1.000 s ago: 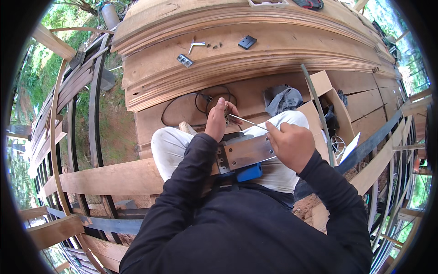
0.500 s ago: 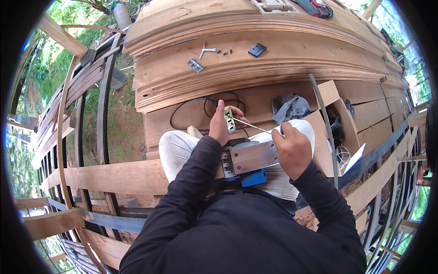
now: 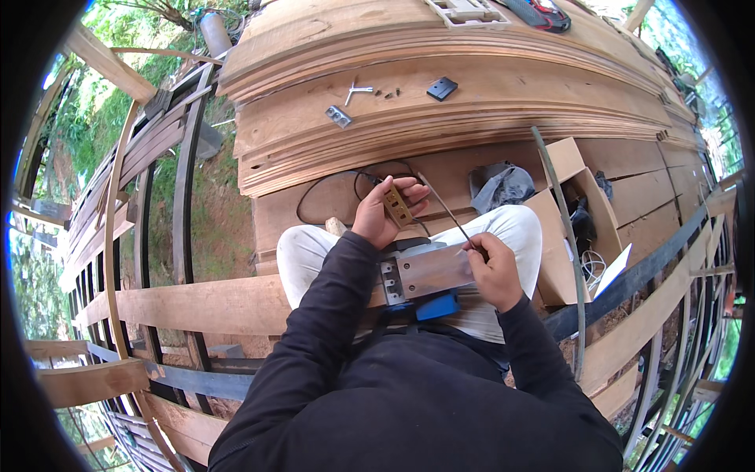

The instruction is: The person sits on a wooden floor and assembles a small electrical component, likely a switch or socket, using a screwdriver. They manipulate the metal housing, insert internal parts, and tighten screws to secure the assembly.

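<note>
Two hands: both worked above the planer (image 3: 429,271) on the lap.
Left hand (image 3: 385,211): gripped a small brass-coloured block (image 3: 397,207), tilted flatter than before.
Right hand (image 3: 491,267): pinched a thin rod (image 3: 444,208), lower now, touching the planer.

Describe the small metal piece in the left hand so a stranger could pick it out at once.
Start at the stacked wooden planks ahead of the seated person, then drop to the power planer on the lap. Just above it, the left hand holds a small brass-coloured slotted metal bar; unlike the long thin rod held by the right hand, it is short and flat.
</note>
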`<state>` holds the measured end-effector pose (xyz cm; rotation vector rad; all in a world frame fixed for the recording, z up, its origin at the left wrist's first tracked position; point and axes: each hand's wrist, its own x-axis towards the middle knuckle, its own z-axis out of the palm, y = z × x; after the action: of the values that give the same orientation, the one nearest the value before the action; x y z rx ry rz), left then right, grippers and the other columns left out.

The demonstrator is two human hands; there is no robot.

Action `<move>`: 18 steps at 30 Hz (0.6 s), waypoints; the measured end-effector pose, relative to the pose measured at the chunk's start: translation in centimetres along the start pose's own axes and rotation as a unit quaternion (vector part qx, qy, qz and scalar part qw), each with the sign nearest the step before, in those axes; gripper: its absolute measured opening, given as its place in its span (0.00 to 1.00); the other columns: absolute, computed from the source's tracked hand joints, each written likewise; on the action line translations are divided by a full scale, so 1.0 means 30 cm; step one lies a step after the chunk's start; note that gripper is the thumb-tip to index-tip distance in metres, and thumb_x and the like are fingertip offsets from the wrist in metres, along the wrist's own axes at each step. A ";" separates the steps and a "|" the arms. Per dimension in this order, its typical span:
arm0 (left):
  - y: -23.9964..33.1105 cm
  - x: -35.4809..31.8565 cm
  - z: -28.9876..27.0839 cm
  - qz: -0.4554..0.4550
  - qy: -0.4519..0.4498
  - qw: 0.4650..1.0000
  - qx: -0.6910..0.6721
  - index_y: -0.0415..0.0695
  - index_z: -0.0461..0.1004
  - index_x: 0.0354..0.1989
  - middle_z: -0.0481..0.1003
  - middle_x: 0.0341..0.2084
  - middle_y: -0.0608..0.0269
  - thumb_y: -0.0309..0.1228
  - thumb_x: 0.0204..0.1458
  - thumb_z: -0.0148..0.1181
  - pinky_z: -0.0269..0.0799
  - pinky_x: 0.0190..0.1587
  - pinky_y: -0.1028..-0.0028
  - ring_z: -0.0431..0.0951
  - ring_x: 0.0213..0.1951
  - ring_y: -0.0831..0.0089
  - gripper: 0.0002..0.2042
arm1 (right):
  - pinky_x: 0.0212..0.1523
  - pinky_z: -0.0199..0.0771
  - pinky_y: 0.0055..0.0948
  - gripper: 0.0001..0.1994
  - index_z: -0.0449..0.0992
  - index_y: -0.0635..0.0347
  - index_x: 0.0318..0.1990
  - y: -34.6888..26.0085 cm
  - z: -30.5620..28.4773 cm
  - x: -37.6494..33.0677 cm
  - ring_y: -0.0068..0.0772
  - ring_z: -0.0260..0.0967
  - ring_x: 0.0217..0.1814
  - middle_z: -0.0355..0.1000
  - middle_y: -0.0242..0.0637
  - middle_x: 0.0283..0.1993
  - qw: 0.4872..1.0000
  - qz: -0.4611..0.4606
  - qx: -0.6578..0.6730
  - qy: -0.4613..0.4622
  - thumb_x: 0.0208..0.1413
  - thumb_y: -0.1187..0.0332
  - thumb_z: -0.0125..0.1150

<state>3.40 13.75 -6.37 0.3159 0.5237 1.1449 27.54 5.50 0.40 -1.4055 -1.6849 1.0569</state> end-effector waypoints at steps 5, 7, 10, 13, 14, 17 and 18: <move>0.009 -0.049 0.044 -0.040 -0.066 0.997 -0.009 0.37 0.72 0.53 0.74 0.53 0.48 0.47 0.67 0.41 0.68 0.61 0.55 0.74 0.56 0.55 0.24 | 0.39 0.72 0.31 0.12 0.77 0.66 0.41 -0.043 0.136 0.109 0.32 0.74 0.35 0.77 0.42 0.34 0.998 0.007 0.053 -0.024 0.57 0.65 0.65; 0.026 -0.085 0.091 -0.028 -0.089 0.989 0.114 0.36 0.71 0.57 0.72 0.58 0.48 0.45 0.67 0.40 0.67 0.62 0.58 0.71 0.60 0.59 0.25 | 0.38 0.71 0.27 0.11 0.77 0.67 0.43 -0.004 0.195 0.167 0.21 0.70 0.34 0.76 0.35 0.33 0.992 -0.048 0.082 -0.082 0.58 0.67 0.64; 0.001 -0.089 0.103 -0.068 -0.097 0.986 0.115 0.33 0.70 0.59 0.71 0.59 0.52 0.46 0.68 0.39 0.64 0.64 0.62 0.71 0.60 0.60 0.27 | 0.37 0.71 0.25 0.06 0.79 0.68 0.38 -0.031 0.216 0.177 0.21 0.70 0.35 0.76 0.33 0.32 0.989 -0.026 0.103 -0.106 0.57 0.73 0.61; -0.026 -0.048 0.062 -0.074 -0.118 0.989 0.052 0.37 0.71 0.57 0.74 0.50 0.56 0.46 0.67 0.43 0.69 0.59 0.65 0.74 0.54 0.66 0.24 | 0.35 0.70 0.22 0.05 0.78 0.67 0.38 -0.027 0.194 0.190 0.20 0.70 0.33 0.76 0.32 0.31 0.988 -0.002 0.100 -0.115 0.57 0.75 0.61; -0.036 -0.041 0.062 -0.086 -0.109 0.990 0.000 0.39 0.71 0.56 0.75 0.45 0.58 0.45 0.67 0.46 0.71 0.56 0.67 0.75 0.52 0.68 0.22 | 0.34 0.69 0.20 0.04 0.78 0.66 0.38 -0.010 0.196 0.191 0.19 0.70 0.31 0.75 0.31 0.30 0.982 0.052 0.151 -0.101 0.58 0.74 0.61; -0.058 -0.037 0.041 -0.015 -0.097 0.988 0.115 0.44 0.73 0.49 0.74 0.36 0.67 0.43 0.63 0.56 0.72 0.44 0.75 0.76 0.41 0.78 0.15 | 0.34 0.68 0.19 0.03 0.77 0.65 0.38 0.043 0.202 0.195 0.17 0.69 0.31 0.73 0.29 0.29 0.971 0.050 0.231 -0.049 0.58 0.76 0.62; -0.060 -0.040 0.037 0.000 -0.082 0.983 0.165 0.45 0.74 0.48 0.74 0.35 0.69 0.42 0.62 0.57 0.71 0.42 0.76 0.75 0.39 0.79 0.14 | 0.34 0.68 0.19 0.03 0.76 0.66 0.38 0.037 0.200 0.191 0.17 0.69 0.31 0.73 0.29 0.29 0.975 0.035 0.215 -0.033 0.58 0.76 0.63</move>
<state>5.03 11.98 -6.07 0.6912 0.5670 1.0197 21.68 10.31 -3.13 -1.1607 -1.3493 1.4214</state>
